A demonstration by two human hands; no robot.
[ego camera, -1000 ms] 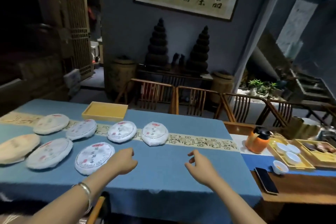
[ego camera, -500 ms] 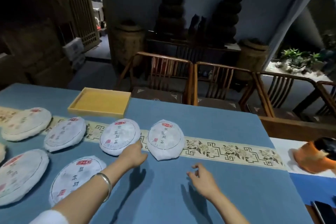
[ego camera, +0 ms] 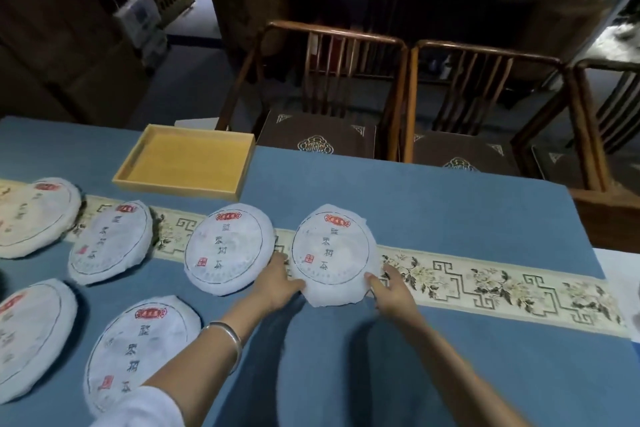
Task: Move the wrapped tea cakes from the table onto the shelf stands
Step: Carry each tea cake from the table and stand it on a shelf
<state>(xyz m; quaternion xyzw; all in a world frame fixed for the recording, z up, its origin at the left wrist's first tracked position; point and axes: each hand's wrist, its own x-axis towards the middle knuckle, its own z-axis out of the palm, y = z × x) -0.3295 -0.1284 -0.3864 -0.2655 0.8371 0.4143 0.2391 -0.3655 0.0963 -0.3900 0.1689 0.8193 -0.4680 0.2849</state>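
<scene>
**Both hands at the rightmost tea cake**

The rightmost tea cake [ego camera: 334, 250] lies at frame centre, on the patterned runner [ego camera: 485, 279]. The left hand [ego camera: 277, 282] touches its lower-left edge and the right hand [ego camera: 393, 291] its lower-right edge. The right fingers [ego camera: 372, 279] are curled, with the tips on the wrapper rim. The left fingers are hidden beside the rim, so can't tell if they grip it. The cake's near edge looks slightly lifted; not certain.

The cake is a flat round disc in crinkled white paper, with a red seal on top and dark characters down the middle. A metal bangle [ego camera: 227, 334] sits on the left wrist.

The neighbouring cake [ego camera: 228, 248] sits just left of the left hand, close but apart. More wrapped cakes fill the left and lower left. A shallow yellow tray [ego camera: 187, 161] is at upper left on the blue tablecloth [ego camera: 450, 218]. Wooden chairs [ego camera: 346, 97] stand behind the table's far edge.
</scene>
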